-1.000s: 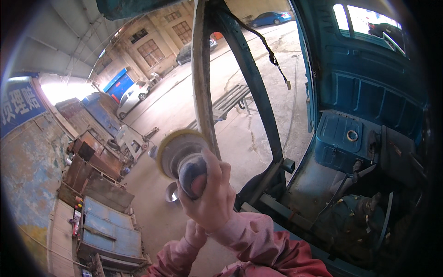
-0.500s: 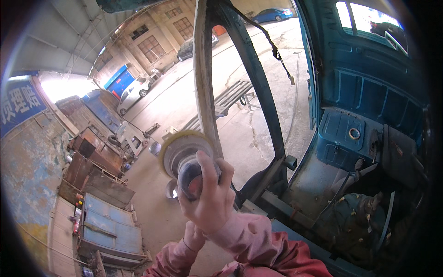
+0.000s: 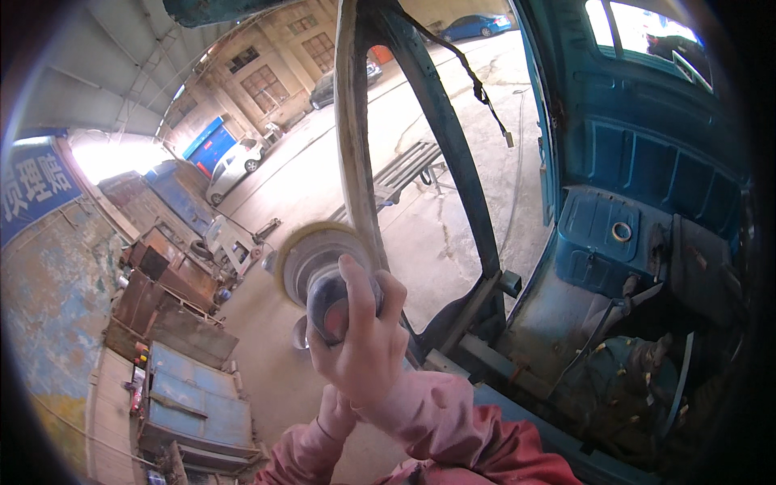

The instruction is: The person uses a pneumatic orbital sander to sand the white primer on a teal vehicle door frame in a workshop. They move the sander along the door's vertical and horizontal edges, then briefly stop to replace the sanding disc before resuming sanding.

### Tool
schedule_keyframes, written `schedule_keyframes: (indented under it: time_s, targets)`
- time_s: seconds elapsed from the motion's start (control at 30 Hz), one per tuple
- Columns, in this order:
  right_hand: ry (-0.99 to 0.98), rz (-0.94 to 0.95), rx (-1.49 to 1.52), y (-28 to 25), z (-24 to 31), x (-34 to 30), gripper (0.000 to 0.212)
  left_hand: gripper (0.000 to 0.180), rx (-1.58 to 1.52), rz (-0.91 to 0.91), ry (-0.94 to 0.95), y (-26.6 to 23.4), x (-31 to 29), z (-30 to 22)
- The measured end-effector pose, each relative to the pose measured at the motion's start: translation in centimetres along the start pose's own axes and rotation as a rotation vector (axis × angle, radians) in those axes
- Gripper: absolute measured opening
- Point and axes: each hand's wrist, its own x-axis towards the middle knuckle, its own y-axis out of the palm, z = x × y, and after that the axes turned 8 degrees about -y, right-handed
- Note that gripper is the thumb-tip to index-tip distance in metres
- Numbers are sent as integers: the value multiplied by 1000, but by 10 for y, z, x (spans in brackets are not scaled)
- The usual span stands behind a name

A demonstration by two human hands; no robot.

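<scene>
My right hand (image 3: 368, 343) is wrapped round the dark, rounded body of a disc sander (image 3: 329, 305), with the thumb side up along its head. The sander's wide round pad (image 3: 301, 252) is pale grey with a yellowish rim and lies against or very close to the pale, stripped edge of the vehicle's door pillar (image 3: 356, 145). A reddish patch shows on the sander body beside my fingers. My left hand (image 3: 335, 414) is lower down, just behind my right wrist; its fingers are hidden, so its grip does not show.
The blue-green cab's interior, with a boxy cover (image 3: 594, 234) and a tape roll (image 3: 621, 232), lies right. A black cable (image 3: 477, 85) hangs in the opening. A slatted bench (image 3: 408, 174) stands beyond. Metal cabinets (image 3: 198, 392) are at left; a metal bowl (image 3: 300, 332) is behind the sander.
The sander and my right hand have shifted very slightly left and up. The view has moved a little too. Both grips look unchanged.
</scene>
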Motion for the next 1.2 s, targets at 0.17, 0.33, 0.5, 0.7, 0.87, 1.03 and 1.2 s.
schedule_keyframes:
  time_s: [0.17,0.33,0.5,0.7,0.87,1.03,1.2]
  targets:
    - [-20,-43,39,3,1,10,90,81,-90,150,-130,-19,8,-9]
    - [-13,-6,19,2,6,18,93,79,-24,103,-25,-19,14,-13]
    - [-16,-22,3,5,9,28,93,77,-129,19,-9,-15,19,-20]
    - [-12,-16,19,3,13,38,95,71,-144,70,-58,-20,22,-33]
    - [-68,-52,14,5,14,48,98,66,-234,88,-114,-20,27,-42]
    - [-49,-44,-4,9,15,55,99,62,-268,56,-107,-16,31,-46]
    - [-43,-42,13,10,17,62,98,58,-321,30,-121,-17,39,-52]
